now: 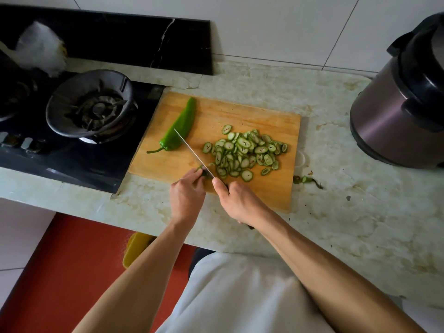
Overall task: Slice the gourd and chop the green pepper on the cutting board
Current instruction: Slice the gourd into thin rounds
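Far to the left of the fingers: gas burner (92, 109), idle. Beyond the left fingertips, whole green pepper (179, 128) on the cutting board (252, 114), parked apart, probably waiting its turn. Left hand (186, 197), fingers curled round the last gourd stub (203, 171) near the board's front edge, pinning it against the blade. Knife (192, 152) just beside those fingertips, edge down. Right hand (236, 200) wrapped tight on the handle, thumb forward, likely for control. Right of the blade, gourd slices (247, 152) heaped, kept out of the way. Farther right, trimmed ends (306, 180) on the counter, then the pressure cooker (401, 104).
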